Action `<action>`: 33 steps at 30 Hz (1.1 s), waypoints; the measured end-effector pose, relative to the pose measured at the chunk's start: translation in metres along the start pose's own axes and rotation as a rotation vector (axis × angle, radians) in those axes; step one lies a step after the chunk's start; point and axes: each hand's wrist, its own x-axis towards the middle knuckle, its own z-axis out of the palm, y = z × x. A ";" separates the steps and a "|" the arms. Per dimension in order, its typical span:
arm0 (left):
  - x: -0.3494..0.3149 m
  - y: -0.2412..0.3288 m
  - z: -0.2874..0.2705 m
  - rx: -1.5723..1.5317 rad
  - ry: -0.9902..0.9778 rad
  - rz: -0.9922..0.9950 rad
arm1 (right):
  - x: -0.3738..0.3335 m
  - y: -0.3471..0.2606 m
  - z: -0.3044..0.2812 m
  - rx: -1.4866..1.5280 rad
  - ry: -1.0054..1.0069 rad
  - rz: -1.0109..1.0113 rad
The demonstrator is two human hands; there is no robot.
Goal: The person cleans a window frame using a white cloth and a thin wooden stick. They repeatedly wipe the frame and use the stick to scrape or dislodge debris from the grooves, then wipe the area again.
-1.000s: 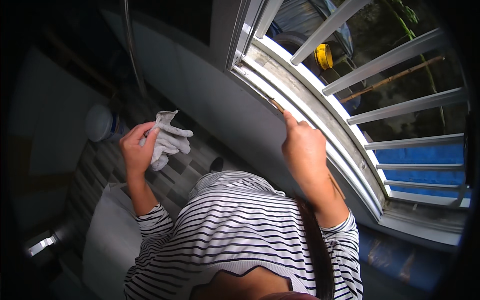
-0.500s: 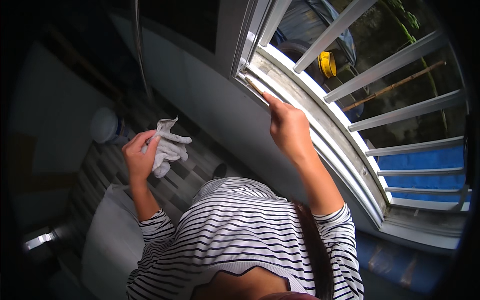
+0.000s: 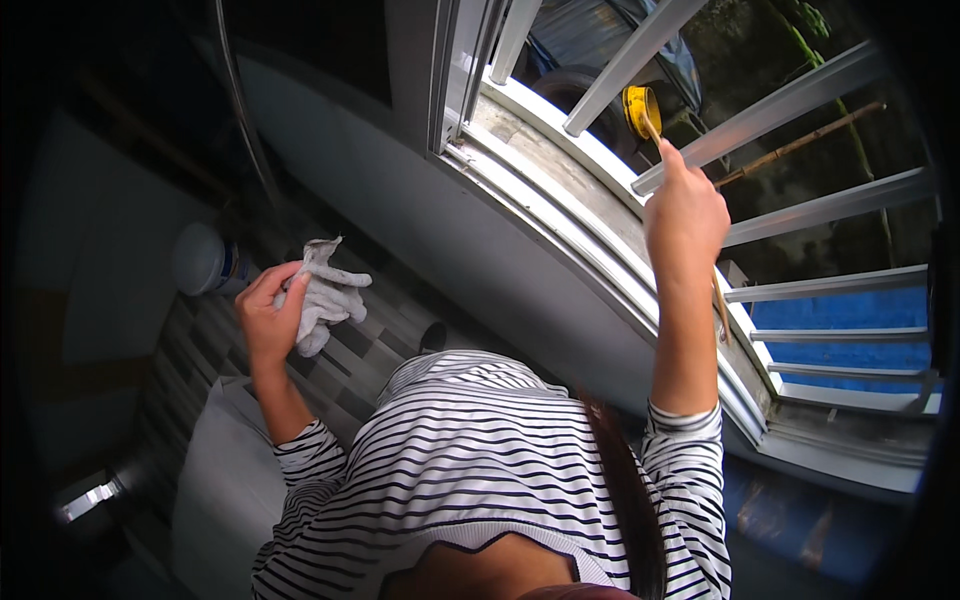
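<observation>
Left hand (image 3: 268,315) fingers clamped on grey rag (image 3: 325,297); right hand (image 3: 686,210) gripping thin stick (image 3: 652,130), probably a brush, by window bars (image 3: 775,115).

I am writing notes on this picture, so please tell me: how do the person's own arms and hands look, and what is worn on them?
Both hands, the left hand and the right hand, are bare, with no gloves. No ring, watch or bracelet can be seen. The forearms are uncovered. The striped sleeves, white with thin dark lines, are pushed up toward the elbows and belong to a matching striped top.
</observation>
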 end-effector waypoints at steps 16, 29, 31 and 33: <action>0.010 0.001 0.009 -0.011 -0.049 -0.004 | -0.035 -0.012 -0.024 0.593 -0.332 -0.414; 0.015 -0.001 0.007 -0.024 -0.002 0.020 | -0.039 -0.078 0.011 0.403 -0.378 -0.480; 0.014 -0.002 0.005 -0.005 -0.011 0.008 | -0.040 -0.087 0.021 0.405 -0.342 -0.468; 0.013 -0.005 0.001 0.008 -0.006 -0.001 | -0.041 -0.088 0.024 0.464 -0.313 -0.461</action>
